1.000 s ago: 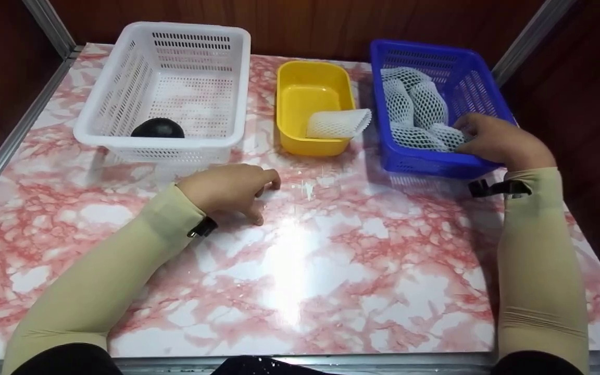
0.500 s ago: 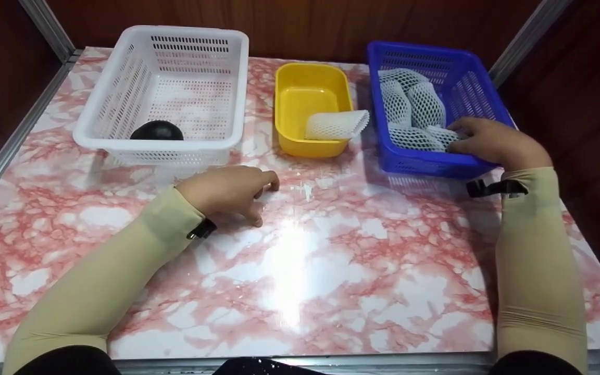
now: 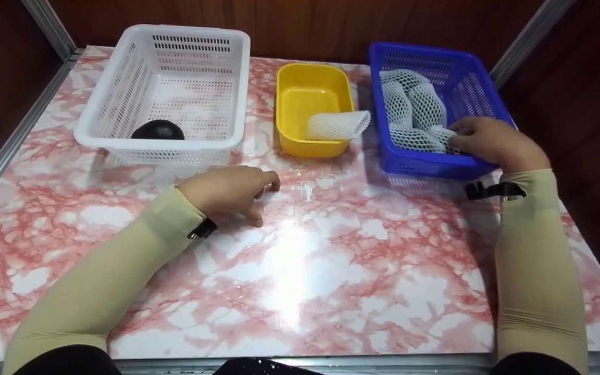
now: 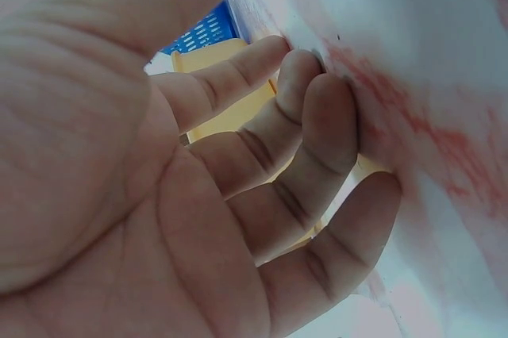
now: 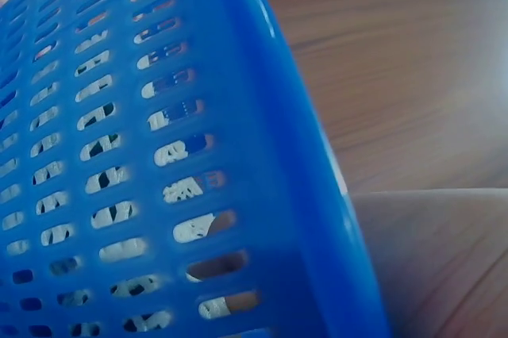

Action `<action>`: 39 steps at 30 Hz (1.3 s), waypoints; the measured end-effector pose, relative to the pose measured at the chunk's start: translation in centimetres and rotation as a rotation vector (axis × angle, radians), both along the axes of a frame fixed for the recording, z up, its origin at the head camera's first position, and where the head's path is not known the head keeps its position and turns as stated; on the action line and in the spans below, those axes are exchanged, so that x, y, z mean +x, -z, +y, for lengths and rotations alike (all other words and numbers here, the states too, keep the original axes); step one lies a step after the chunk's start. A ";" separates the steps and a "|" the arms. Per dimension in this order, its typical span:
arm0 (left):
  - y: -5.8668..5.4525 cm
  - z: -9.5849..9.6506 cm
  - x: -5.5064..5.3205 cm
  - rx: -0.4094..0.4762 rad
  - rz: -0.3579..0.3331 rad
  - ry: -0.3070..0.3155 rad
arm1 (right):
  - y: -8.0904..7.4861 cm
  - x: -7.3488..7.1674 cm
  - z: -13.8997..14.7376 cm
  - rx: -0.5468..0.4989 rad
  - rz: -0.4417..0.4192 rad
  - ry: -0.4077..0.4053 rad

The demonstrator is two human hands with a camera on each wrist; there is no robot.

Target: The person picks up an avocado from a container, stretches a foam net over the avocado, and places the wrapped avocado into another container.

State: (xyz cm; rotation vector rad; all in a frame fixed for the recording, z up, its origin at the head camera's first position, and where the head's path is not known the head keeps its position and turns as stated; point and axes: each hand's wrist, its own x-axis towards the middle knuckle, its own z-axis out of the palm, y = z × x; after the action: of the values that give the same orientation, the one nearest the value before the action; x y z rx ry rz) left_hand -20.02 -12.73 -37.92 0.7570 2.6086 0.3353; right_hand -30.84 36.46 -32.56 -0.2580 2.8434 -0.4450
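Note:
In the head view my right hand (image 3: 498, 143) reaches over the near right rim of the blue basket (image 3: 435, 161). Its thumb and forefinger grip the end of a white foam-net-wrapped item (image 3: 441, 136); the other fingers are hidden inside. Several more net-wrapped items (image 3: 427, 107), dark through the mesh, lie along the basket's left side. The right wrist view shows mostly the slotted basket wall (image 5: 119, 155), with white netting behind it. My left hand (image 3: 229, 190) rests on the table, holding nothing. Its fingers (image 4: 329, 120) are loosely bent in the left wrist view.
A white slotted basket (image 3: 240, 88) at the back left holds a smooth black rounded object (image 3: 158, 129). Between the baskets stands a yellow tub (image 3: 313, 148), with a white foam net sleeve (image 3: 336, 125) leaning over its rim. Dark wooden panels (image 3: 300, 26) border the red-and-white table (image 3: 357, 291).
My right hand has shifted slightly to the left within the blue basket. The left hand, the tub and both baskets stay put.

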 end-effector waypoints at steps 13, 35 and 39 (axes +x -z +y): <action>-0.2 0.0 0.2 0.001 0.013 -0.008 | -1.9 1.6 -2.6 -0.075 0.226 0.079; 0.1 0.0 0.1 -0.003 -0.001 -0.007 | -2.7 7.3 -11.9 -0.215 0.397 -0.223; -0.1 0.0 0.2 -0.007 -0.001 -0.013 | -2.5 8.2 -13.2 -0.213 0.406 -0.282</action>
State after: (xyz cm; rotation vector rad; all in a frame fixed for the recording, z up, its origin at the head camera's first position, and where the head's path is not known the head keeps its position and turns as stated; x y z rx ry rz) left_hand -19.79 -12.72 -37.83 0.7376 2.6135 0.3305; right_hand -22.65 23.23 -30.10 -0.8688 3.0703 -0.7025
